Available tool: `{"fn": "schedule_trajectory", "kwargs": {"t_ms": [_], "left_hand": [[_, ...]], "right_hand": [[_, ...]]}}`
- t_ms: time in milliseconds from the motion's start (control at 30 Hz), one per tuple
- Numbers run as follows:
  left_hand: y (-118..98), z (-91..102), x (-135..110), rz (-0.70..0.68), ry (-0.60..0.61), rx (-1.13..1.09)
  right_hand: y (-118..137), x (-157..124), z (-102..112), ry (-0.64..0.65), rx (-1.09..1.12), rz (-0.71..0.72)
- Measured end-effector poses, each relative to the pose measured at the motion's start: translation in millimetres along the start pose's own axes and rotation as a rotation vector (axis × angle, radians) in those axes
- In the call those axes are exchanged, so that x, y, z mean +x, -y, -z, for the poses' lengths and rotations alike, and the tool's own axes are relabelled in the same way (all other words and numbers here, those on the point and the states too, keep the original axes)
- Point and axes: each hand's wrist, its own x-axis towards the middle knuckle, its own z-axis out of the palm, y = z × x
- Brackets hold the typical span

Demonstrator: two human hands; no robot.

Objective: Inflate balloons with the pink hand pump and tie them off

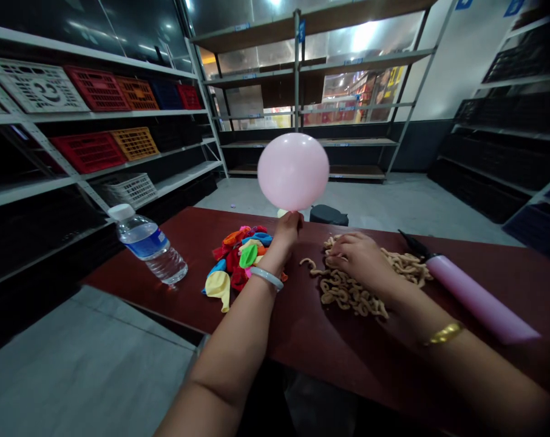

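My left hand [288,229] is closed around the neck of an inflated pink balloon [293,173], which stands upright above the far table edge. Beside that forearm lies a heap of uninflated balloons [238,255] in red, blue, green, yellow and orange. My right hand [359,261] rests over a pile of tan, curly, cord-like pieces [348,295]. Its fingers are slightly bent and apart, touching the pile, with nothing visibly gripped; the fingertips are partly hidden. To the right lies a pink balloon pump [478,297] with a black nozzle.
A water bottle [150,246] with a white cap stands at the left of the dark red table [297,321]. Metal shelves [297,79] stand behind it, and crates [93,152] fill the left rack. A dark object [328,215] shows beyond the far edge.
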Motion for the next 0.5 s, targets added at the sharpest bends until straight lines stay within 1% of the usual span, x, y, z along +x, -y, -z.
{"fn": "schedule_trajectory", "kwargs": {"t_ms": [33,67,133,200,267,333,400,433,500], "left_hand": [[-1,1.9,-1,0.026,0.058,0.028],[-1,3.2,-2,0.046,0.107,0.052],[-2,4.4,-5,0.062,0.156,0.068],[-3,4.3,-7,0.066,0.170,0.070],[-2,3.7,-8,0.063,0.166,0.064],[0,3.1,-9,0.054,0.158,0.049],[3,2.8,-10,0.038,0.148,0.028],[4,2.6,-11,0.038,0.145,0.015],[7,2.0,-13,0.063,0.127,-0.001]], "right_hand": [[13,8,-5,0.040,-0.012,-0.028],[23,15,-11,0.052,-0.022,-0.052],[37,26,-21,0.059,-0.026,-0.091],[42,32,-28,0.072,0.007,-0.104],[40,35,-28,0.096,0.080,-0.120],[34,37,-19,0.108,0.182,-0.151],[26,37,-5,0.106,0.289,-0.185],[23,38,3,0.097,0.384,-0.209],[17,38,16,0.075,0.684,-0.285]]}}
